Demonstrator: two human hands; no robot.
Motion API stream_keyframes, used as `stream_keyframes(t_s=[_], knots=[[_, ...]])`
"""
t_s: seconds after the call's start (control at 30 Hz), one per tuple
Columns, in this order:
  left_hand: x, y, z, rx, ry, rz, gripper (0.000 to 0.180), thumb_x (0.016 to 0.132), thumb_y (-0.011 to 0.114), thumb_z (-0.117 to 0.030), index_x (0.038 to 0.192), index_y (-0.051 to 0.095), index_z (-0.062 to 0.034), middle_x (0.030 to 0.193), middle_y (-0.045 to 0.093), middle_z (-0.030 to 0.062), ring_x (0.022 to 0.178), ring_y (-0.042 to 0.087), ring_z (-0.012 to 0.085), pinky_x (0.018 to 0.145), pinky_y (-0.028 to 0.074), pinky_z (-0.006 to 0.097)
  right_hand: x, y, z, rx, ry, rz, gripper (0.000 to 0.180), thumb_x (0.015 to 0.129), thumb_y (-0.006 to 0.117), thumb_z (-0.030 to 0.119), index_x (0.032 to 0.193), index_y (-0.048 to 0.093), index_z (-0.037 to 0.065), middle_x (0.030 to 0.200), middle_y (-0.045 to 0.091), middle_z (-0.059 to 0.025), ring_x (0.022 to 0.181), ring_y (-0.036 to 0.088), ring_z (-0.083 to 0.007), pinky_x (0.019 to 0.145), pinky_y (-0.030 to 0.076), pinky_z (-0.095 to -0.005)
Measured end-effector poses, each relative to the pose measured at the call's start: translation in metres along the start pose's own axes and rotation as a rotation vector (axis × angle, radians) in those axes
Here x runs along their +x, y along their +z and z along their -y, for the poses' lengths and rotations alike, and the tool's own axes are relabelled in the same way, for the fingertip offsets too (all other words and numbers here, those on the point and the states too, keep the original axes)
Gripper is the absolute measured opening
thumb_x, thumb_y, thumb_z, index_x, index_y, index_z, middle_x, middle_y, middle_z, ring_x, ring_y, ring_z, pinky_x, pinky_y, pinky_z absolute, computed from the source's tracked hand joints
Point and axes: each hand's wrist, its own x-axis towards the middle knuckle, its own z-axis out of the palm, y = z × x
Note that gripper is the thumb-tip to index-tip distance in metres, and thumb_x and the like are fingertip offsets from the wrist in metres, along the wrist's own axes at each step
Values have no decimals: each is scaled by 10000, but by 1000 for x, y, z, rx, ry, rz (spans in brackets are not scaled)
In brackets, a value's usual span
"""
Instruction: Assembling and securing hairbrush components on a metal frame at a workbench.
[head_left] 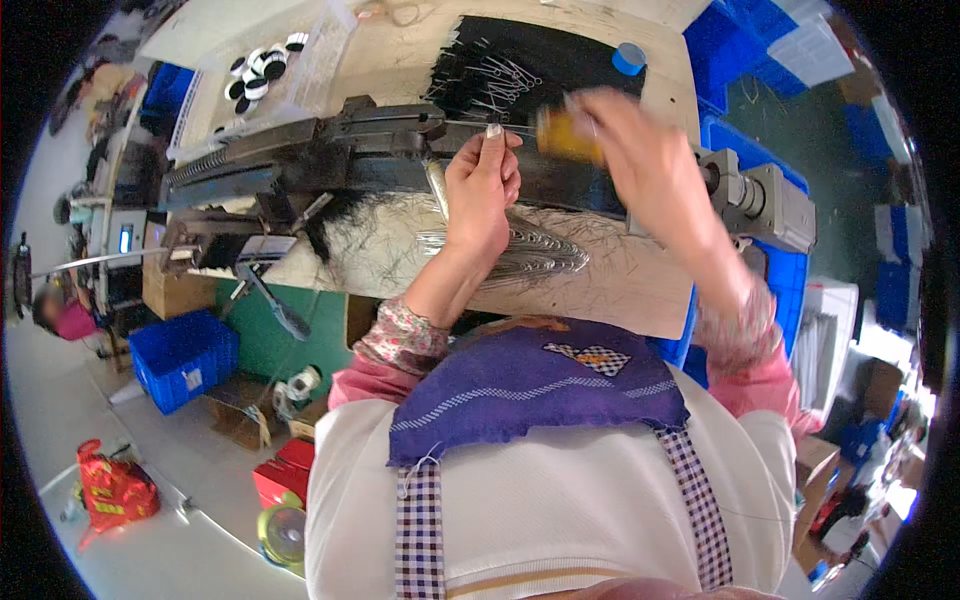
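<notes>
My left hand [482, 195] is closed in a pinch at the near side of a dark metal machine [300, 145], with what looks like a thin wire [518, 128] at its fingertips. To its right, my right hand [655, 165] is closed around a yellow, block-like thing [565, 135]; motion smears both, so its exact kind is unclear. Just beyond the hands lies a black cloth [590, 60] with several thin looped wire pieces [505, 85] scattered on it. A bundle of bent wires [545, 250] rests on the wooden bench, right of my left wrist.
A blue round cap [629, 58] sits on the cloth's right corner. At the far left, a clear bin [320, 60] holds several black-and-white round parts [262, 70]. A motor-like metal unit [770, 205] ends the machine at right. Blue crates [185, 358] stand around the bench [640, 290].
</notes>
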Motion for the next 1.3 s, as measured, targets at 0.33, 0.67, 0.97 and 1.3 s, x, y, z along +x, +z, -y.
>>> stream_keyframes(t_s=[0.33,0.67,0.97,1.3], knots=[[-7,7,-1,-70,-75,8,202,973,473,-217,892,564,-55,567,336,-59,465,299,63,429,236,229,52,38,-32,440,488,699,171,889,553,85,954,611,-63,749,643,-92,640,589,-109,586,508,-284],[2,-4,5,-152,-108,78,335,981,445,-366,873,526,-59,606,415,-12,471,411,110,443,344,260,62,36,-46,881,751,750,264,907,584,135,1078,585,-65,782,635,-68,638,603,-109,569,500,-247],[-1,9,2,-538,-169,397,751,896,297,-656,1331,325,-45,1344,401,104,1299,353,233,1090,281,399,59,30,-47,57,137,451,377,878,559,274,1202,566,81,971,568,-185,949,552,-343,795,466,-396],[-7,3,-6,-789,-311,437,834,845,294,-739,1249,445,-26,1302,473,102,1289,364,244,1084,252,428,35,34,3,48,84,205,233,770,620,103,999,661,90,804,556,-89,805,564,-254,754,408,-364]])
